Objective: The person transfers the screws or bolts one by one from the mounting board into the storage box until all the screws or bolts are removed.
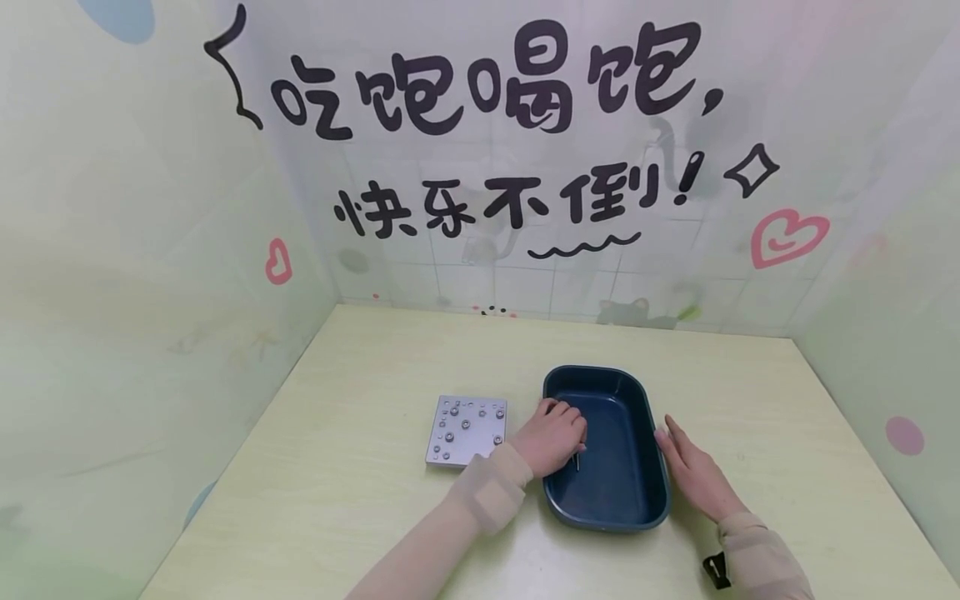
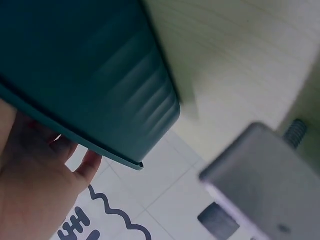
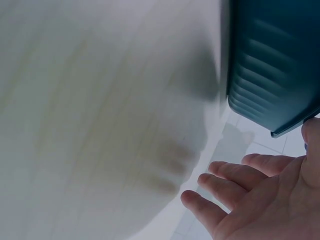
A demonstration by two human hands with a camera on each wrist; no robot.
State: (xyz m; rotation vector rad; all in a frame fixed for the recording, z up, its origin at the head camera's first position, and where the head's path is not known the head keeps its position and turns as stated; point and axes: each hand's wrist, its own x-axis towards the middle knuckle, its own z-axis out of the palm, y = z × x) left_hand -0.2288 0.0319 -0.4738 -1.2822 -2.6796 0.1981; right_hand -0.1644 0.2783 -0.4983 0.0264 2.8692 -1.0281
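Observation:
A deep dark-blue tray (image 1: 615, 475) with rounded corners stands on the table. My left hand (image 1: 551, 437) reaches over its left rim, fingers curled, and pinches a thin metal rod (image 1: 577, 462) whose lower end shows beneath the fingers. In the left wrist view the tray wall (image 2: 110, 75) hides most of those fingertips. On the tray's right side my right hand (image 1: 693, 473) has its thumb against the rim and its other fingers extended outside the wall, apart from it in the right wrist view. Left of the tray lies a square metal plate (image 1: 467, 452) with several bolts.
The pale wooden table (image 1: 360, 400) reaches back to a printed wall (image 1: 450, 283), with side walls at left and right. A black strap piece (image 1: 716, 571) sits at my right wrist. Up close in the left wrist view, the metal plate (image 2: 265, 180) looks blurred.

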